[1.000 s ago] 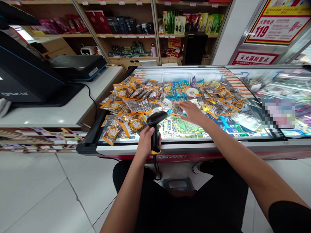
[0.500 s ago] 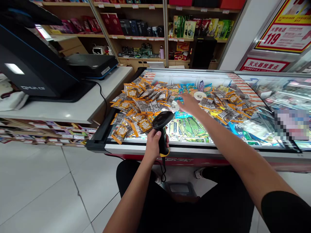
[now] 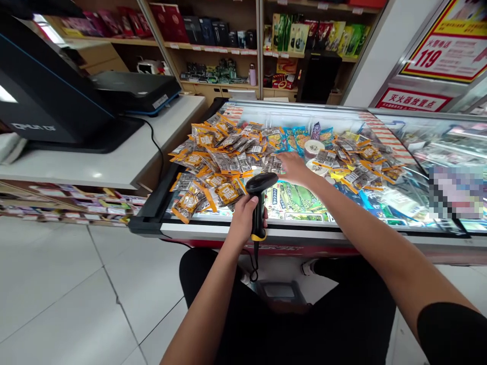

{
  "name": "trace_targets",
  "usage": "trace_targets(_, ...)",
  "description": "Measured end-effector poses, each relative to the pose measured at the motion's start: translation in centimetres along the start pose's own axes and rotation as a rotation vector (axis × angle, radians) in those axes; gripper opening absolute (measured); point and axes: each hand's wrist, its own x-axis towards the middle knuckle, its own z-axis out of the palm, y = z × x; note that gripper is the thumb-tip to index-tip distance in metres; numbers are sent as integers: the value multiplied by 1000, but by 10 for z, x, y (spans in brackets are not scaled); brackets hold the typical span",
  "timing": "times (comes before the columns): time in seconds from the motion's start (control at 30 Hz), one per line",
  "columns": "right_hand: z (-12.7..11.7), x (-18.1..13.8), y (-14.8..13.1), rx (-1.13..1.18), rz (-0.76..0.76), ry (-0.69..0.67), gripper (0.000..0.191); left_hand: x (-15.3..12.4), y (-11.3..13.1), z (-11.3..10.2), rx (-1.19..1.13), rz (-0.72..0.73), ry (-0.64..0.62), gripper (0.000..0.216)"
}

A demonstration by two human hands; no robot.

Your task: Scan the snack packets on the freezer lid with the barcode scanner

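Note:
My left hand [image 3: 243,218] is wrapped round the handle of a black barcode scanner [image 3: 262,183] with a yellow band at its base. The scanner is upright above the front edge of the freezer, and its cord hangs down. Over the glass, my right hand [image 3: 292,167] pinches the edge of a clear snack packet [image 3: 273,163] with a printed label. Part of that packet is hidden behind the scanner and my fingers. A large heap of orange-edged snack packets [image 3: 213,165] lies left of the hand, and a smaller pile [image 3: 365,159] lies on the right.
The glass-topped freezer [image 3: 243,230] stretches across in front of me, with frozen packs under its lid. On the left, a white counter [image 3: 114,170] holds a dark weighing machine [image 3: 57,101]. Stocked shelves [image 3: 213,48] stand behind. A grey bin [image 3: 279,291] sits between my feet.
My right hand has closed on a snack packet and drawn it slightly toward the scanner. The scanner has shifted a little to the right, and the view has tilted slightly.

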Motion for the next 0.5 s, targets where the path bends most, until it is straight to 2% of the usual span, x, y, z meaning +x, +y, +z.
trace_targets(0.1, -4, -31, 4, -12, -66, -25, 86, 1, 5, 4, 28, -62, -29, 39)
trace_targets(0.2, -1, -48, 7, -3, -88, -11, 89, -1, 8, 10, 69, -93, -79, 36)
trace_targets(0.33, 8, -52, 12, 15, -91, 9, 91, -1, 7, 16, 103, -102, -122, 36)
trace_targets(0.5, 14, -48, 18, 25, -86, 16, 94, 2, 4, 19, 124, -108, -86, 38)
